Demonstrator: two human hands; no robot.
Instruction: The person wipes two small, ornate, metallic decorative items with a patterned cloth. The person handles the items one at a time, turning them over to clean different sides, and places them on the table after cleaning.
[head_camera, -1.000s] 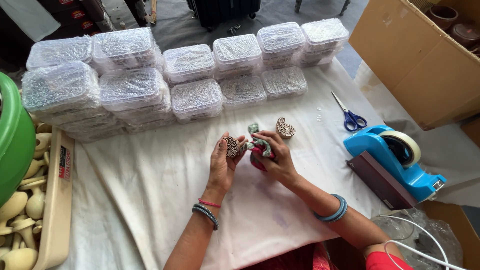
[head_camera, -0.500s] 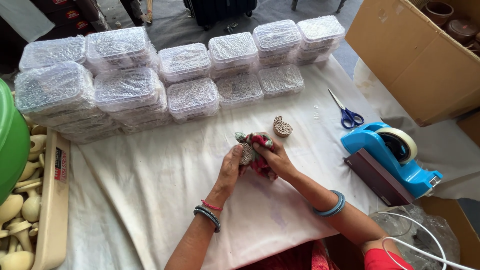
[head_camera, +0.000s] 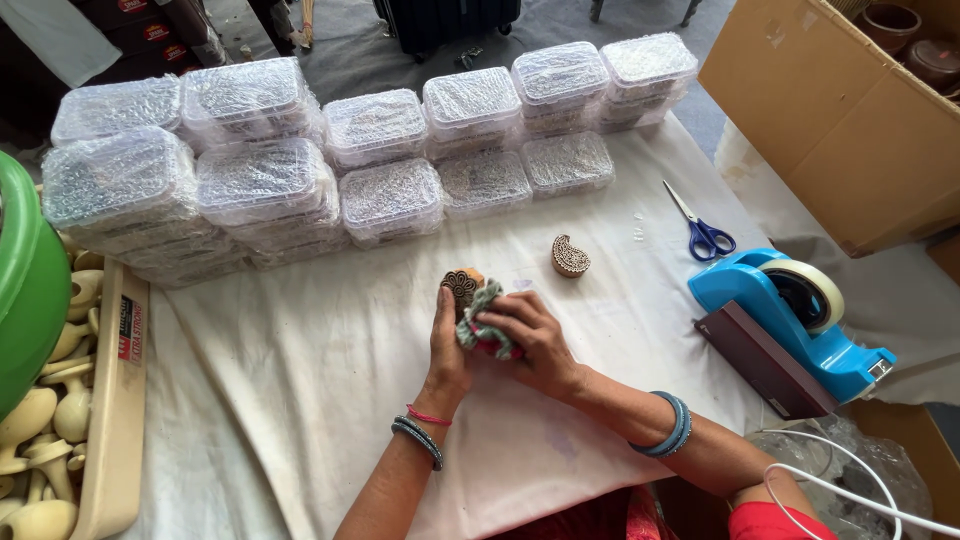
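Note:
My left hand (head_camera: 447, 352) holds a small carved wooden stamp block (head_camera: 462, 287) upright over the white cloth. My right hand (head_camera: 532, 340) presses a bunched grey-green and red rag (head_camera: 482, 322) against the block's side. A second carved wooden block (head_camera: 570, 256), paisley shaped, lies on the cloth a little to the right, apart from both hands.
Stacks of bubble-wrapped clear boxes (head_camera: 270, 170) line the far side of the cloth. Blue-handled scissors (head_camera: 703, 228) and a blue tape dispenser (head_camera: 800, 315) sit at the right, beside a cardboard box (head_camera: 850, 110). A tray of pale wooden pieces (head_camera: 70, 400) and a green tub (head_camera: 25, 290) stand at the left.
Both hands with the block and rag have dropped lower toward the cloth and nearer me. The rag now sits under my right hand against the block. The paisley block has not moved.

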